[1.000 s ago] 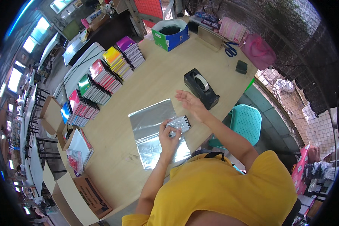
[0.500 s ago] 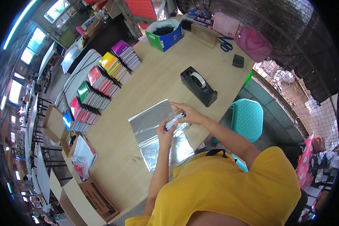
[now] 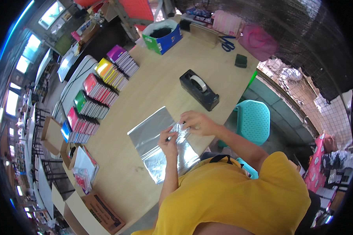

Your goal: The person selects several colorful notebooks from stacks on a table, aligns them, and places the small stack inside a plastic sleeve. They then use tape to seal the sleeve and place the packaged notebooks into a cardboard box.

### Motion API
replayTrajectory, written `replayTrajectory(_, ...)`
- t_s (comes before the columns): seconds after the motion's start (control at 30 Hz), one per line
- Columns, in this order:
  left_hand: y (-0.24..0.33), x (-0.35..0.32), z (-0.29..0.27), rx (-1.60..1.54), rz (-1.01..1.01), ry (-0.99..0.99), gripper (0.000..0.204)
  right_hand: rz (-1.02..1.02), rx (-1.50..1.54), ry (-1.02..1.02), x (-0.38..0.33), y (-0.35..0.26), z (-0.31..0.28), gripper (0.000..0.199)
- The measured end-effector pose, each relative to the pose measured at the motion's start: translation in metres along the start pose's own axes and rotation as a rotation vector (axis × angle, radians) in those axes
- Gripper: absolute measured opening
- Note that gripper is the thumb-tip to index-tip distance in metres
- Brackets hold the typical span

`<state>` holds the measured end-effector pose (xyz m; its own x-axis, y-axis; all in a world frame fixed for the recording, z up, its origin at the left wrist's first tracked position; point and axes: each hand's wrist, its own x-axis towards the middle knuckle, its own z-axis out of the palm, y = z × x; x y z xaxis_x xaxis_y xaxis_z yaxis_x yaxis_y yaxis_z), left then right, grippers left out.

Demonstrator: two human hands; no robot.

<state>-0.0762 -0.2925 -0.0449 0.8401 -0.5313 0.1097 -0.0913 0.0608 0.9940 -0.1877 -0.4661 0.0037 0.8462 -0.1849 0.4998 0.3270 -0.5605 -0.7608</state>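
A shiny clear plastic sheet (image 3: 155,127) lies flat on the table in front of me, its near half bright with glare. Above its right part, my left hand (image 3: 168,144) pinches a small crinkled clear plastic piece (image 3: 181,134), with a little dark bit showing at the fingers. From the other side my right hand (image 3: 199,123) grips the upper end of this piece, fingers bent and thumb close in. Whether something sits inside the plastic cannot be made out. Beyond the hands stands a black tape dispenser (image 3: 200,90) with a roll of tape in it.
Stacks of notebooks (image 3: 96,92) with coloured covers line the table's left edge. A blue-green box (image 3: 161,37), scissors (image 3: 227,44) and a dark sponge-like block (image 3: 241,60) are at the far side. A teal stool (image 3: 253,122) stands right; an open carton (image 3: 102,213) is near left.
My hands have drawn slightly apart, with the small plastic piece stretched between them. The whole view has shifted a little, so the table appears further left.
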Motion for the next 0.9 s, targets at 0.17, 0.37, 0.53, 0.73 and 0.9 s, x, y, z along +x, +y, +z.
replayTrajectory(0.17, 0.001, -0.001, 0.003, -0.104, -0.05, 0.0, 0.017, 0.73, -0.189, 0.642, -0.018, 0.069, -0.098, 0.015)
replayTrajectory(0.37, 0.004, 0.003, 0.009, -0.101, 0.045, -0.012, 0.019, 1.127, 0.047, 0.333, -0.023, 0.123, -0.12, 0.022)
replayTrajectory(0.53, 0.004, 0.001, 0.007, -0.155, 0.014, 0.011, 0.019, 0.904, -0.123, 0.386, -0.026, 0.088, -0.106, 0.029)
replayTrajectory(0.73, 0.012, 0.0, 0.01, -0.167, -0.062, 0.106, 0.028, 1.038, 0.004, 0.62, -0.089, 0.075, -0.08, 0.03)
replayTrajectory(0.9, 0.004, 0.003, 0.012, -0.128, 0.055, 0.072, 0.04, 1.308, 1.045, 0.622, -0.106, 0.082, -0.03, 0.025)
